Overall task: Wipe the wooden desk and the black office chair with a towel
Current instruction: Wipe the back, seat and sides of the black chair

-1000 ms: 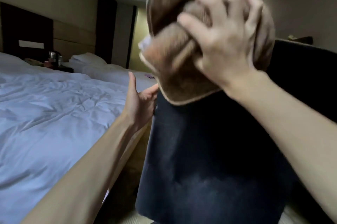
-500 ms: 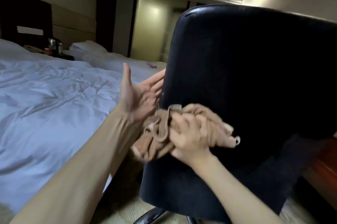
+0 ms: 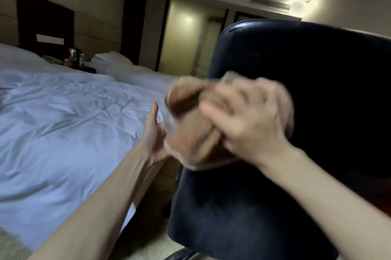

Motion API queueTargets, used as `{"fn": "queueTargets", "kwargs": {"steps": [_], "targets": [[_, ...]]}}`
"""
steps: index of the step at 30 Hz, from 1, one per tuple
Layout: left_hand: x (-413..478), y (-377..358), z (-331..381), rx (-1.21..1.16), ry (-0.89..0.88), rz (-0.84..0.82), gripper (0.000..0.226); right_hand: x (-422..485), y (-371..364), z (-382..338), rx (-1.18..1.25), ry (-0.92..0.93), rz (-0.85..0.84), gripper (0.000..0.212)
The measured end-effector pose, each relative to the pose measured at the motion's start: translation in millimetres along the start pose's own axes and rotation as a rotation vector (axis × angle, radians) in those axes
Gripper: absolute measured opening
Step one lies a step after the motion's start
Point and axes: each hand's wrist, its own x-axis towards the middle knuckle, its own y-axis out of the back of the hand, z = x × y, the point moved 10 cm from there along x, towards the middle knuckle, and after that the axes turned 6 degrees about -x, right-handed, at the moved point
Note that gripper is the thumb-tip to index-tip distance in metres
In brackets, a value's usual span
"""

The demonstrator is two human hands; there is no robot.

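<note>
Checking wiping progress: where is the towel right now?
Head view, centre: the brown towel is bunched under the right hand against the black chair backrest, next to the left hand.

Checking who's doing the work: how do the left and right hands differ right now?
The right hand grips the bunched towel against the chair back; the left hand holds nothing. The right hand's fingers curl over cloth; the left hand is open, thumb up, beside the chair's edge. Both are bare.

Towel (image 3: 190,128) and right hand (image 3: 247,120) motion-blurred, outlines smeared. Left hand (image 3: 153,139): fingertips hidden behind towel. Chair (image 3: 306,65) cut off at right and bottom edges.
</note>
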Motion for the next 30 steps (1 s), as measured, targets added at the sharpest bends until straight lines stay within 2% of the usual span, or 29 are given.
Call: {"fn": "queueTargets", "kwargs": {"steps": [1, 3, 6, 9, 11, 14, 15, 17, 20, 21, 23, 27, 30], "targets": [[-0.4, 4.5, 0.1, 0.025, 0.011, 0.030, 0.094, 26.0, 10.9, 16.3, -0.059, -0.029, 0.043, 0.039], [-2.3, 3.0, -6.3, 0.102, 0.120, -0.015, 0.113, 70.5, 17.9, 41.1, -0.172, -0.100, 0.037, 0.036], [-2.3, 5.7, -6.9, 0.143, 0.155, -0.008, 0.122, 96.1, -8.4, 62.8, -0.220, -0.259, -0.210, 0.042], [1.1, 13.1, -13.2, 0.063, 0.142, 0.049, 0.122, 76.1, -32.4, 42.9, -0.233, -0.294, -0.292, 0.042], [1.3, 18.2, -19.5, 0.012, 0.111, 0.078, 0.115, 44.2, -53.6, 2.7, -0.195, -0.190, -0.341, 0.040], [-7.6, -3.3, -27.0, -0.139, 0.110, -0.181, 0.114, -20.2, -78.5, -57.8, -0.117, -0.060, -0.403, 0.036], [-13.4, -1.3, -28.9, -0.152, 0.115, -0.193, 0.113, -38.1, -82.3, -67.7, -0.096, -0.050, -0.394, 0.033], [-21.0, 19.2, -38.9, -0.074, 0.152, -0.138, 0.109, -60.5, -84.7, -75.5, -0.081, -0.030, -0.372, 0.031], [-23.8, 55.9, -41.7, 0.169, 0.235, 0.031, 0.112, -84.5, -83.1, -89.6, -0.052, 0.052, -0.367, 0.044], [-22.8, 70.0, -33.7, 0.255, 0.212, 0.124, 0.111, -90.7, -82.9, -94.0, -0.029, 0.104, -0.382, 0.045], [-21.9, 79.0, -4.1, 0.270, 0.074, 0.237, 0.105, -97.9, -79.6, -95.9, 0.016, 0.236, -0.430, 0.029], [-21.5, 55.5, 41.0, 0.143, -0.066, 0.146, 0.099, -102.2, -61.9, -73.0, 0.065, 0.402, -0.540, 0.014], [-17.9, 42.1, 48.3, 0.160, -0.055, 0.102, 0.098, -84.0, -34.1, -49.6, 0.003, 0.452, -0.471, 0.024]]}}
